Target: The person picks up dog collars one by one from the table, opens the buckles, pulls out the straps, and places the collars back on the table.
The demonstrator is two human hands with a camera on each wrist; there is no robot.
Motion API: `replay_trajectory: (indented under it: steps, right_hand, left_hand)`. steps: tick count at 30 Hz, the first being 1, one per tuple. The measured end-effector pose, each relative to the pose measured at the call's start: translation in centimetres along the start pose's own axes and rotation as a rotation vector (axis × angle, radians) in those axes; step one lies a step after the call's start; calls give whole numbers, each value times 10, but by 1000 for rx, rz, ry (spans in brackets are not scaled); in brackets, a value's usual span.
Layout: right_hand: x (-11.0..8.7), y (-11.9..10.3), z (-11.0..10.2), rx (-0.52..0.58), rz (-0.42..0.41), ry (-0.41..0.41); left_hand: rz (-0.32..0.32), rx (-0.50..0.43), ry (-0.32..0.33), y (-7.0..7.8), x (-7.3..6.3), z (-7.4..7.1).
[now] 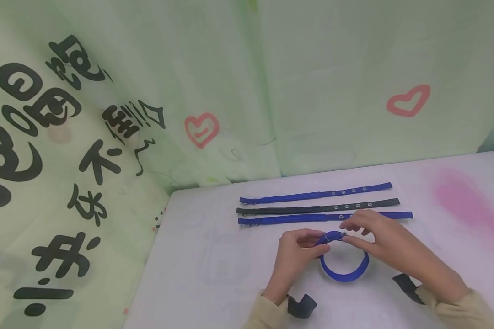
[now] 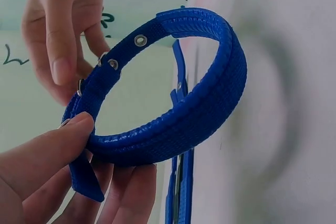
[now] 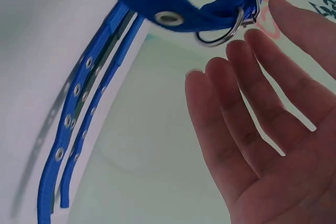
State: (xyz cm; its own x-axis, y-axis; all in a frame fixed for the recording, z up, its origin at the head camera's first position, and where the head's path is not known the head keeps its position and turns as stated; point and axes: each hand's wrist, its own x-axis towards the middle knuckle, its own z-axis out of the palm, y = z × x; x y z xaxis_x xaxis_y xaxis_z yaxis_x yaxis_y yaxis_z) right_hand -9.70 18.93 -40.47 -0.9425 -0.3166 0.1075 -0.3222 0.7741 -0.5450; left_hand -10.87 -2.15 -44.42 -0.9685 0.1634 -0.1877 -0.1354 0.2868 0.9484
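A blue buckled collar [image 1: 347,277] is closed into a loop above the table. My left hand [image 1: 294,253] pinches it between thumb and fingers at its upper left. In the left wrist view, the strap's loose tail [image 2: 86,179] sticks out below that thumb, and a metal eyelet [image 2: 140,40] shows on the band. My right hand [image 1: 376,233] is beside the buckle end, its fingers loosely extended and gripping nothing. The right wrist view shows a metal D-ring [image 3: 229,36] hanging from the collar, just beyond those fingertips.
Three flat collars lie side by side behind the hands: a blue one [image 1: 296,197] farthest, a black one [image 1: 288,210] in the middle, another blue one [image 1: 292,219] nearest. The white table [image 1: 181,274] meets a pale green curtain [image 1: 333,68] at its back and left.
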Motion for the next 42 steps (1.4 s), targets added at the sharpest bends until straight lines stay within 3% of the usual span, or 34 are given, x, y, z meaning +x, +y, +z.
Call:
replay_trajectory:
  steps: [8, 12, 18, 23, 29, 42]
  right_hand:
    - [9, -15, 8, -13, -97, -4]
    - [11, -17, 9, -27, -119, -1]
    - [10, -18, 11, 71, -119, -9]
    - [9, -19, 12, 113, -98, -11]
    - [8, -18, 16, 115, -136, 41]
    - [10, -21, 23, 96, -63, 119]
  left_hand:
    - [66, 133, -9, -1, -3, -10]
    - [91, 151, -24, 2, -6, -13]
    - [107, 138, -65, 2, -8, -14]
    - [104, 128, -59, 3, -10, -13]
    - [98, 103, -53, 3, -13, -13]
    - [63, 30, 22, 4, -18, -6]
